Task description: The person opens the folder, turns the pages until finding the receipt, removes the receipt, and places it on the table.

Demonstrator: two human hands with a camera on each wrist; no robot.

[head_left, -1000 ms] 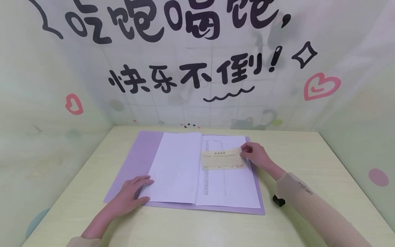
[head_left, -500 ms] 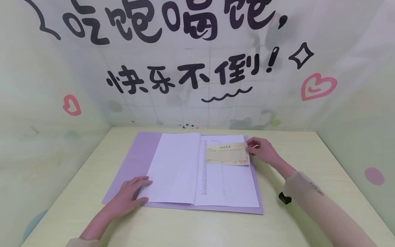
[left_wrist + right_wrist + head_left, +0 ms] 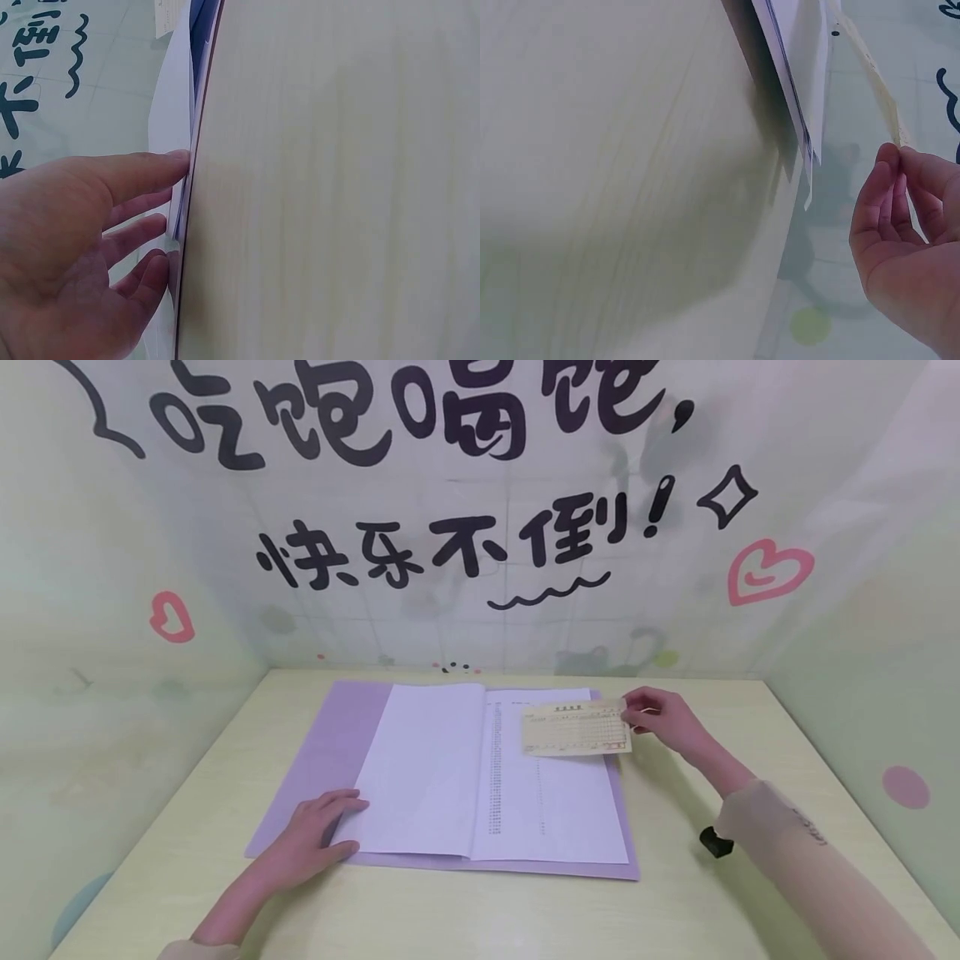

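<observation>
A purple folder [image 3: 341, 718] lies spread on the table with white pages inside. Its left page [image 3: 427, 760] is blank, while the right page [image 3: 570, 814] carries printed columns. My left hand [image 3: 311, 839] rests on the lower left corner of the blank page, fingers extended, thumb at the bottom edge; the left wrist view has the hand [image 3: 90, 240] at the folder's edge. Between thumb and fingers my right hand [image 3: 663, 718] pinches the right edge of a yellowish printed slip [image 3: 573, 731]. In the right wrist view the slip [image 3: 881, 90] is edge-on, raised above the folder.
The light wooden table [image 3: 420, 918] ends at a back wall [image 3: 412, 627] with black lettering and pink hearts. Walls also stand on the left and right sides. A black object [image 3: 716, 842] hangs beneath the right sleeve [image 3: 810, 860].
My right hand has moved right and slightly up, carrying the slip from the middle of the printed page past the folder's right edge. The left hand stays at the corner.
</observation>
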